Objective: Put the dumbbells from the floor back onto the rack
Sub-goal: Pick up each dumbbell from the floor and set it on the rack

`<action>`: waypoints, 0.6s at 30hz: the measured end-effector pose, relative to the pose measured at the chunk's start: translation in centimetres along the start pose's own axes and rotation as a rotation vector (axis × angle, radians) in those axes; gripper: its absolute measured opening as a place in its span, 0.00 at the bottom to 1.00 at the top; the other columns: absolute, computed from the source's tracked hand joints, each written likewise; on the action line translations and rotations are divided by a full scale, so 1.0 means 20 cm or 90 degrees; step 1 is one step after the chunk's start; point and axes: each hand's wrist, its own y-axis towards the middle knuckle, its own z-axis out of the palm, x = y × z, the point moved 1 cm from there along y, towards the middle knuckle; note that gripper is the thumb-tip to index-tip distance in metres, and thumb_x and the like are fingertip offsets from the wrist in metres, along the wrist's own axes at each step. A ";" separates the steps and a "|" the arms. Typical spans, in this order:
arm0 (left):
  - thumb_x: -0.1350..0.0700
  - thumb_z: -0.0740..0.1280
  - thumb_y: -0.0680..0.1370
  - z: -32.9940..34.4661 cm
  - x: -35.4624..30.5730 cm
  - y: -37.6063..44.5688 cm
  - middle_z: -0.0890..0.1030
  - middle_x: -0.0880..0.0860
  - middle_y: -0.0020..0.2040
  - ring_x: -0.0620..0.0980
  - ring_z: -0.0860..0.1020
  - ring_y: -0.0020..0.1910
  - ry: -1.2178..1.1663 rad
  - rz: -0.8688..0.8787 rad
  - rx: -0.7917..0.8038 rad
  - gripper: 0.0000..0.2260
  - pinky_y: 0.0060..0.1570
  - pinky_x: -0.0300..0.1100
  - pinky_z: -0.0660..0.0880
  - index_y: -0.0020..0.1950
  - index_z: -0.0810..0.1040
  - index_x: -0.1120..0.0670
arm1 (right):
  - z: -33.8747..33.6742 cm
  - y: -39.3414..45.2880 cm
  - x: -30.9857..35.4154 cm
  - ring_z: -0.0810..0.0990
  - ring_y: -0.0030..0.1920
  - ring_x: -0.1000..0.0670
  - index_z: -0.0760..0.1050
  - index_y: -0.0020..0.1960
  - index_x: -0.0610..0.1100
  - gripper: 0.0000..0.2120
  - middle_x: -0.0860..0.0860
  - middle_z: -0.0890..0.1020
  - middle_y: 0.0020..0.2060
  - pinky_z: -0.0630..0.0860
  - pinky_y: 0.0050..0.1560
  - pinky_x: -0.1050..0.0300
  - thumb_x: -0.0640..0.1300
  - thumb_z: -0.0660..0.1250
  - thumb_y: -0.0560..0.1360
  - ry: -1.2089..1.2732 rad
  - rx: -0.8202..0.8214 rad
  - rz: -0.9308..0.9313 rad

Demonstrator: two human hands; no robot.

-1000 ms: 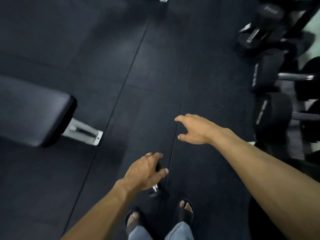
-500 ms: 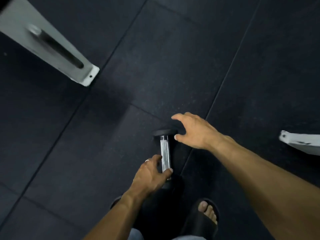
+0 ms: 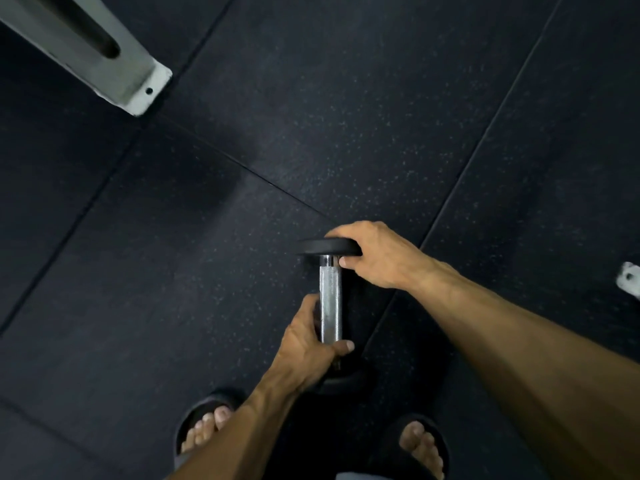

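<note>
Gripping dumbbell (image 3: 330, 299) handle, left hand (image 3: 306, 344); right hand (image 3: 377, 256) clasping far head.

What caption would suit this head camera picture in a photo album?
Both hands on a dumbbell above the dark gym floor: left hand grips the handle, right hand holds the far head.
</note>
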 end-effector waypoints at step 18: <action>0.56 0.79 0.65 -0.23 -1.20 -0.81 0.81 0.54 0.49 0.53 0.82 0.45 0.090 0.128 0.122 0.33 0.45 0.51 0.82 0.65 0.69 0.39 | -1.13 -0.94 0.44 0.81 0.47 0.51 0.78 0.56 0.52 0.11 0.54 0.82 0.44 0.78 0.51 0.46 0.42 0.70 0.75 0.039 -0.171 -0.005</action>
